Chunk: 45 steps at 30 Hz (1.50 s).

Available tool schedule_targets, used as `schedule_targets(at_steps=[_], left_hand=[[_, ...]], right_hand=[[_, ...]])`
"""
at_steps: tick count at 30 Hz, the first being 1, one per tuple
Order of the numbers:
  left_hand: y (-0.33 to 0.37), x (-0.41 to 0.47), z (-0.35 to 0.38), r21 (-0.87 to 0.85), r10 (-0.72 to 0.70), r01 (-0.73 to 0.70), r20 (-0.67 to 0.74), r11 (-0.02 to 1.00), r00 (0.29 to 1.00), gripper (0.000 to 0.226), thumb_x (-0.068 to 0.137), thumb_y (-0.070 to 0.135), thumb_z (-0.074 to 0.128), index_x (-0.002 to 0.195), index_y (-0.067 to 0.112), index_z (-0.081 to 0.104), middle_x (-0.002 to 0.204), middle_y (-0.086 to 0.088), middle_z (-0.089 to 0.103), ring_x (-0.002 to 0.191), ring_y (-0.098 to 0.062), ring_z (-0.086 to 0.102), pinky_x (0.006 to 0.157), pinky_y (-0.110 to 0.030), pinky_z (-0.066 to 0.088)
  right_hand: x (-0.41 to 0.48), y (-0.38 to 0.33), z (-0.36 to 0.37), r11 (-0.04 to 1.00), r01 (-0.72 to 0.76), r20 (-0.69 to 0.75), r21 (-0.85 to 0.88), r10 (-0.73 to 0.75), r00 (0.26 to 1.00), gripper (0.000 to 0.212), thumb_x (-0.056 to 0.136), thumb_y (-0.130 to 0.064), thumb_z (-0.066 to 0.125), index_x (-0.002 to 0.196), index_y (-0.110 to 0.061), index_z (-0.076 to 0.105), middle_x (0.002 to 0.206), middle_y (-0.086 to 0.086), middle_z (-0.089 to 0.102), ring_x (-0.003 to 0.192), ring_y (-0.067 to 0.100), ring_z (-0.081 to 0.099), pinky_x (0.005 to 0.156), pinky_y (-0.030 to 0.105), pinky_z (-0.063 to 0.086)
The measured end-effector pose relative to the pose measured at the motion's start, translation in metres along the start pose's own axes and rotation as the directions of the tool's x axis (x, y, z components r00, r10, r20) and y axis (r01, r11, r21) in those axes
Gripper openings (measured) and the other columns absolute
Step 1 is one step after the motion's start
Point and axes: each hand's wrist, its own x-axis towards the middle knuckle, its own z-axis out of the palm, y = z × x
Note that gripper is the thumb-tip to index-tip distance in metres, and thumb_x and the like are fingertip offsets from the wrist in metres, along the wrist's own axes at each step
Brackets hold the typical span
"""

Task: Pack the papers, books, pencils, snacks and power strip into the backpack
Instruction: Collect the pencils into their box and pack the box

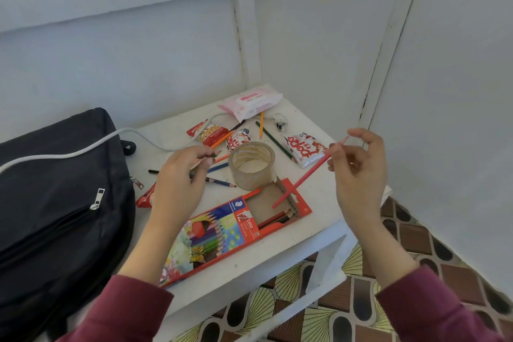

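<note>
**Maroon sleeves, pencils in both hands**

Sleeves (133,311) reach over an open pencil box (222,230) lying on the white tabletop (316,193). The right hand (358,164) pinches a pink pencil (305,175), its lower end above the box's open end. The left hand (180,175) curls round a dark pencil (213,154). Beyond stand a tape roll (251,164), loose pencils (219,182) and snack packets (305,150). A black backpack (55,189) lies at left.

Long maroon sleeves (433,308) — plain cloth (left and right).
</note>
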Motion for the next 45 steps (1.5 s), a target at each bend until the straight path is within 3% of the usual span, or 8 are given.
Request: schedule_targets(at_steps=[6,9,13,17,28,34,41,45], left_hand=[[0.038,-0.002,-0.008,-0.315,-0.078,-0.015,-0.279,0.949,0.957,0.014,0.088,0.011,0.056,0.098,0.018,0.062,0.091,0.011,0.066,0.085,0.01,0.058,0.08,-0.009,0.045],[0.055,-0.01,-0.008,-0.51,-0.146,-0.015,-0.273,0.86,0.951,0.017,0.086,0.016,0.057,0.093,0.031,0.058,0.091,0.013,0.068,0.086,-0.008,0.065,0.079,-0.023,0.051],[0.065,-0.021,-0.001,-0.58,-0.184,0.018,-0.229,0.814,0.956,0.015,0.084,0.019,0.058,0.093,0.031,0.059,0.09,-0.004,0.068,0.08,-0.02,0.065,0.072,-0.022,0.051],[0.069,-0.024,0.005,-0.555,-0.197,0.064,-0.184,0.83,0.963,0.022,0.085,0.012,0.058,0.094,0.033,0.057,0.089,0.005,0.067,0.08,-0.011,0.065,0.071,-0.016,0.051],[0.078,-0.009,0.027,-0.474,-0.09,0.096,0.036,0.875,0.995,0.037,0.084,0.0,0.062,0.097,0.035,0.059,0.092,0.017,0.064,0.086,0.003,0.061,0.073,-0.01,0.047],[0.071,-0.006,0.053,-0.327,-0.052,0.121,0.212,0.937,0.976,0.042,0.08,0.0,0.064,0.115,0.023,0.06,0.095,0.018,0.06,0.084,0.009,0.057,0.073,-0.004,0.044],[0.064,-0.021,0.072,-0.248,0.027,0.043,0.272,0.968,0.962,0.038,0.079,-0.005,0.061,0.111,0.015,0.063,0.104,0.006,0.065,0.093,-0.002,0.06,0.084,-0.009,0.045],[0.052,-0.031,0.078,-0.145,0.041,0.005,0.312,0.989,0.949,0.034,0.083,0.0,0.059,0.11,0.018,0.066,0.109,0.005,0.066,0.102,-0.011,0.06,0.09,-0.025,0.046]], right_hand=[[-0.009,0.014,0.01,0.994,0.026,0.055,-0.107,-0.02,0.998,0.02,0.092,-0.012,0.057,0.103,-0.02,0.042,0.073,-0.004,0.062,0.065,0.001,0.055,0.058,0.007,0.04],[-0.011,0.023,0.013,0.982,-0.032,0.138,-0.189,0.059,0.989,0.018,0.092,-0.014,0.056,0.107,-0.017,0.047,0.073,-0.004,0.061,0.066,-0.001,0.055,0.058,0.005,0.04],[-0.017,0.031,0.011,0.936,-0.04,0.337,-0.35,0.166,0.927,0.057,0.079,-0.041,0.07,0.124,-0.027,0.039,0.102,-0.008,0.056,0.094,0.007,0.053,0.076,0.014,0.04],[-0.023,0.042,0.006,0.827,0.138,0.487,-0.545,0.178,0.855,0.104,0.063,-0.049,0.079,0.144,-0.021,0.02,0.14,-0.001,0.033,0.128,0.017,0.027,0.103,0.028,0.022],[-0.033,0.053,0.007,0.723,0.246,0.442,-0.646,0.091,0.892,0.07,0.07,-0.066,0.04,0.123,-0.023,0.054,0.145,0.011,0.037,0.135,0.027,0.026,0.108,0.037,0.018],[-0.034,0.056,0.007,0.738,0.257,0.452,-0.624,0.072,0.889,0.052,0.072,-0.061,0.043,0.109,-0.031,0.063,0.144,0.011,0.04,0.135,0.028,0.03,0.106,0.039,0.022],[-0.033,0.061,0.009,0.737,0.236,0.397,-0.633,0.048,0.916,0.074,0.07,-0.062,0.05,0.131,-0.02,0.048,0.14,0.01,0.043,0.131,0.028,0.036,0.106,0.037,0.026],[-0.034,0.062,0.01,0.75,0.223,0.359,-0.623,0.021,0.933,0.087,0.069,-0.058,0.059,0.139,-0.012,0.038,0.139,0.008,0.045,0.129,0.025,0.037,0.106,0.035,0.025]])
